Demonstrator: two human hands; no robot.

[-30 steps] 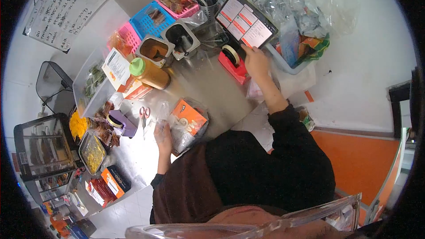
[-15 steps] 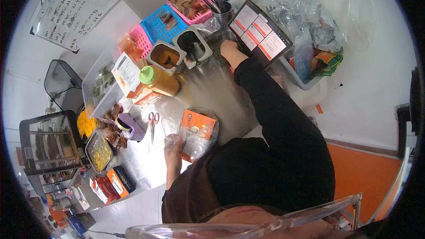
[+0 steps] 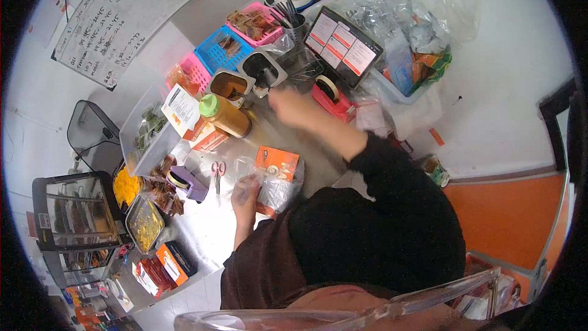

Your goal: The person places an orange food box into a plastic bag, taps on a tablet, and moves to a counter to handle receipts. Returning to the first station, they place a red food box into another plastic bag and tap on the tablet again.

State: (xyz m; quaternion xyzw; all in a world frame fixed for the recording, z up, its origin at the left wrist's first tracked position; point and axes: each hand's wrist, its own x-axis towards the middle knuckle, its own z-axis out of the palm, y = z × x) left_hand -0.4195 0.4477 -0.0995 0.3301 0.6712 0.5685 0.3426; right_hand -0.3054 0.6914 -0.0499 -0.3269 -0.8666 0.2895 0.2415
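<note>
Orange carton (image 3: pixel 278 162), printed, one: flat on the steel counter (image 3: pixel 211 227), close to the person's front. Clear plastic bag (image 3: pixel 280 196), one: over the carton's near part; whether it encloses the carton cannot be told.

Left hand (image 3: pixel 244 193), bare: just left of the carton, fingers bent at the clear plastic — whether they pinch it cannot be told. Right hand (image 3: pixel 291 109), bare, blurred: beyond the carton, knuckles up, beside the steel pans; fingers look curled, and whether they hold anything cannot be told.

Scissors (image 3: pixel 218 175), red-handled: left of the carton, blades toward the person. Purple tape dispenser (image 3: pixel 192 187): farther left of the carton. Squeeze bottle (image 3: pixel 229 117), green cap, yellowish-brown contents: beyond the carton, to its left. Steel pans, two, one with brown contents (image 3: pixel 242 75), one with black (image 3: pixel 275 78): beyond the carton, farther off than the bottle. Red tape dispenser (image 3: pixel 334 101): beyond the carton, to its right. Tablet (image 3: pixel 343 46), lit, tilted up: same side, farther from the carton. Blue basket (image 3: pixel 228 63), perforated: well beyond the carton — past the pans. Whiteboard (image 3: pixel 131 18), handwritten: on the wall, far left of the carton.
</note>
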